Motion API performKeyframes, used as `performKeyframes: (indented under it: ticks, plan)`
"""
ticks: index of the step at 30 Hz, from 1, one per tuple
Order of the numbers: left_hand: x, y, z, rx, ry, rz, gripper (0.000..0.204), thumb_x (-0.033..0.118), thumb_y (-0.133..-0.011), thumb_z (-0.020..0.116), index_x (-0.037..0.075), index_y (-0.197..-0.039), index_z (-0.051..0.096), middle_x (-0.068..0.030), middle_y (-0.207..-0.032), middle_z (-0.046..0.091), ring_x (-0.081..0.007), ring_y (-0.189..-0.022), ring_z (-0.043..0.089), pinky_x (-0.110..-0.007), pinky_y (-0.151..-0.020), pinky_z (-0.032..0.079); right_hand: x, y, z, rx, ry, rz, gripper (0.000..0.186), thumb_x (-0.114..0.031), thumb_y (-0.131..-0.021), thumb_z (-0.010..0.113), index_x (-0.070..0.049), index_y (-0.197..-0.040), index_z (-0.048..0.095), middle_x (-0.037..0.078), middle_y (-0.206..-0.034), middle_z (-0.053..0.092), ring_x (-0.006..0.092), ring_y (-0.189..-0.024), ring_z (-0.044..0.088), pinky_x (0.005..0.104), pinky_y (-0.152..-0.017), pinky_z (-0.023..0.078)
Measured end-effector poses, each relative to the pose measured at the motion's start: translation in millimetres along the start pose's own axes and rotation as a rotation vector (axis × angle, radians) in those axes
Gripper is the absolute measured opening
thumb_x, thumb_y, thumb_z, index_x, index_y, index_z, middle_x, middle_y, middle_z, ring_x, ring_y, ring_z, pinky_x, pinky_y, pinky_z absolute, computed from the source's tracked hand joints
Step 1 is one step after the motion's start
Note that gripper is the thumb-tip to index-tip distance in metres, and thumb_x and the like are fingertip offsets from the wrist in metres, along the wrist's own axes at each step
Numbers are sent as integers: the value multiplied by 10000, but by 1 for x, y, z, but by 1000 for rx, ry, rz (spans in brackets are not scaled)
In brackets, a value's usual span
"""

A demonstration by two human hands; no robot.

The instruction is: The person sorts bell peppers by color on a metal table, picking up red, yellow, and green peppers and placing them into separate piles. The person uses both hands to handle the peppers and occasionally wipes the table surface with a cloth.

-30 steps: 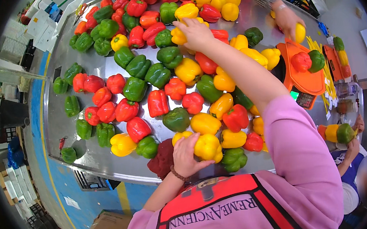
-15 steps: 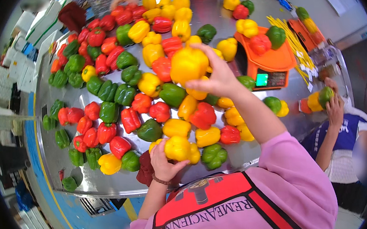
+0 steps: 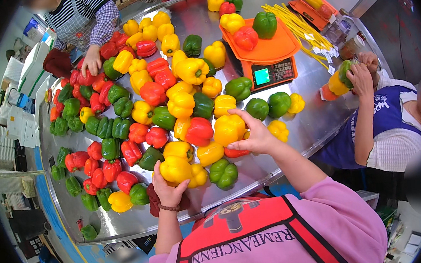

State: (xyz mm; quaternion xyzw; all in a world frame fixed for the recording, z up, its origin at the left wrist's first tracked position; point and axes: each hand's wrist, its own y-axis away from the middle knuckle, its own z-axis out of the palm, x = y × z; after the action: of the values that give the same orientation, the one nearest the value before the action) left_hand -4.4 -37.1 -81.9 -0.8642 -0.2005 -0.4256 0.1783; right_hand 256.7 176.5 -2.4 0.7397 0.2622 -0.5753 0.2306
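Note:
My left hand (image 3: 167, 189) cups a yellow bell pepper (image 3: 175, 168) near the front edge of the metal table, its thumb on the near side. To its right, my right hand (image 3: 258, 136) has thumb and fingers around another yellow bell pepper (image 3: 230, 129). A red bell pepper (image 3: 199, 131) lies just left of that one. Between my hands are a yellow pepper (image 3: 210, 153) and, nearer me, a green pepper (image 3: 223, 174). A dark red cloth (image 3: 153, 200) lies by my left wrist.
Many red, green and yellow peppers cover the table (image 3: 133, 219). An orange scale (image 3: 263, 46) bears three peppers, with yellow strips (image 3: 291, 26) beside it. A co-worker's hands (image 3: 361, 75) hold stacked peppers at right; another person's hand (image 3: 92, 61) touches red peppers at far left.
The view has shifted right. My right hand has come down nearer me from above the pile; whether its pepper is the same one, I cannot tell. My left hand keeps its yellow pepper.

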Motion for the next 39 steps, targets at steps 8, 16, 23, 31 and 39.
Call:
performKeyframes:
  ticks: [8, 16, 23, 31, 39]
  plan:
    - [-7, 3, 0, 19, -1, 13, 1044, 385, -543, 889, 40, -1394, 392, -177, -1165, 573, -371, -1059, 549, -451, -941, 432, -7, -8, -9, 82, -53, 48, 778, -174, -643, 866, -97, -1305, 464, 109, -1145, 621, 184, -1019, 622, 327, -899, 501]
    - [1, 1, -3, 28, -167, 49, 1033, 450, -554, 874, 76, -1391, 398, -143, -1227, 564, -363, -1106, 532, -464, -981, 398, 25, -50, -3, 115, -90, -71, 506, -481, -952, 536, -6, -1124, 550, 42, -947, 615, 117, -880, 557, 272, -798, 460]
    - [3, -1, -6, 19, -183, 116, 1036, 446, -542, 873, 52, -1379, 404, -136, -1212, 566, -366, -1097, 529, -460, -965, 416, 32, -117, -1, 243, 439, -155, 430, -446, -968, 486, -49, -1078, 608, 215, -794, 641, 370, -764, 640, 409, -694, 492]
    - [-1, -2, -7, 17, -145, 162, 1030, 452, -546, 870, 61, -1378, 406, -102, -1222, 589, -345, -1097, 547, -467, -969, 410, 43, -143, -2, 315, 759, -45, 366, -393, -962, 478, -98, -1125, 620, 232, -933, 670, 419, -908, 637, 474, -779, 498]
    - [5, -3, -10, 2, -185, 122, 1038, 467, -543, 874, 60, -1376, 406, -113, -1234, 579, -360, -1116, 530, -467, -980, 405, 65, -155, 14, 531, 633, -353, 175, -167, -913, 575, -65, -998, 688, 132, -986, 677, 323, -934, 637, 401, -834, 501]
